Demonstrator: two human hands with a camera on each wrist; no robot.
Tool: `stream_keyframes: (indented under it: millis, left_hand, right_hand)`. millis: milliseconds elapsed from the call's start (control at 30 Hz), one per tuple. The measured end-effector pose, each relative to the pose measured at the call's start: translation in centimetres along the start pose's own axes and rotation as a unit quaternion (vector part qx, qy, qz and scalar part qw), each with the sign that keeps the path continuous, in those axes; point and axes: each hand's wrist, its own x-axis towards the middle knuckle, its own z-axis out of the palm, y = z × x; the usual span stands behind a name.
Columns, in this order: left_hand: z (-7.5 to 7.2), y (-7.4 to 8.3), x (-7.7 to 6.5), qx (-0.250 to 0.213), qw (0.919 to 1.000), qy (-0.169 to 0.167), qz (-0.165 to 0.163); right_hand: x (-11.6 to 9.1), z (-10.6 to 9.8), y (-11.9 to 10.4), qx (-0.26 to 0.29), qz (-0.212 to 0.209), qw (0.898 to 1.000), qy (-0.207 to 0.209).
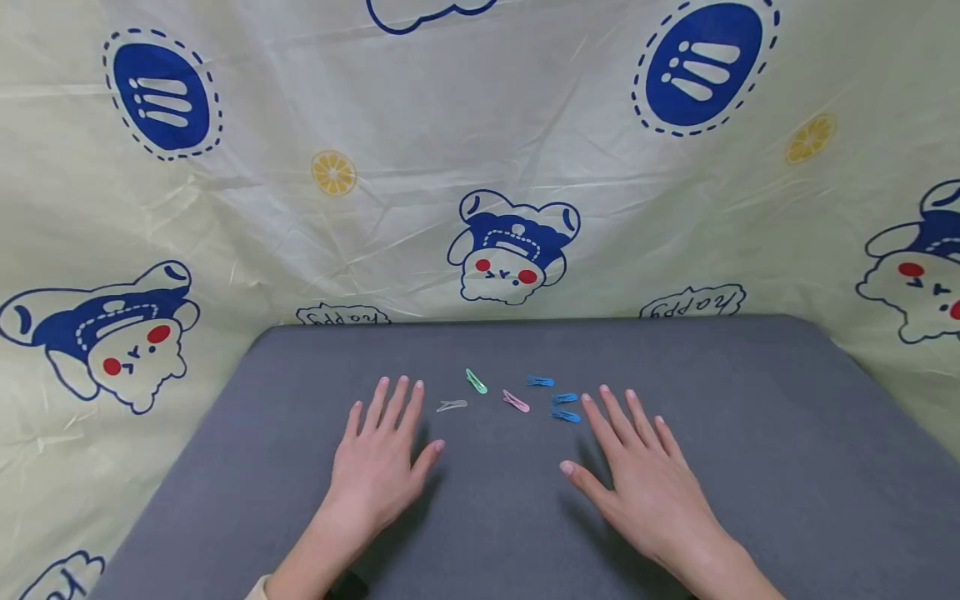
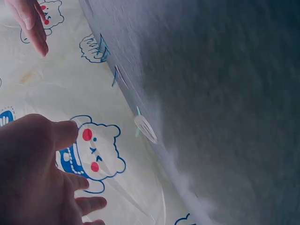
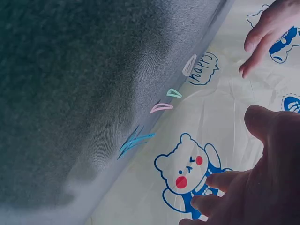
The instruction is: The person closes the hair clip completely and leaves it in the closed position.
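Note:
Several small clips lie loosely grouped on a grey table [image 1: 480,517], between and ahead of the two hands. A white clip [image 1: 452,406] is nearest the left hand [image 1: 378,471], whose fingers are straight and spread, palm down, holding nothing. Behind it lies a green clip [image 1: 476,382], with a pink clip [image 1: 516,402] in the middle. On the right are three blue clips: a back one [image 1: 540,381], a middle one [image 1: 564,398] and a front one [image 1: 566,415]. Fingers spread and holding nothing, the right hand [image 1: 648,483] has its index fingertip close beside the blue clips.
A pale sheet [image 1: 405,242] printed with blue-capped bears, orange slices and blue ovals hangs behind the table and along its sides. The table's far edge [image 1: 525,321] runs just beyond the clips. Dark shadows fall beneath both hands.

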Motion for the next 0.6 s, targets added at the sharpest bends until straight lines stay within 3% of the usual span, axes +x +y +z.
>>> stream_keyframes:
  millis: [600]
  left_hand:
    - [0.5, -3.8, 2.6, -0.005, 0.9977, -0.014, 0.066]
  right_hand:
    - [3.2, 1.3, -0.2, -0.029, -0.07, 0.996, 0.04]
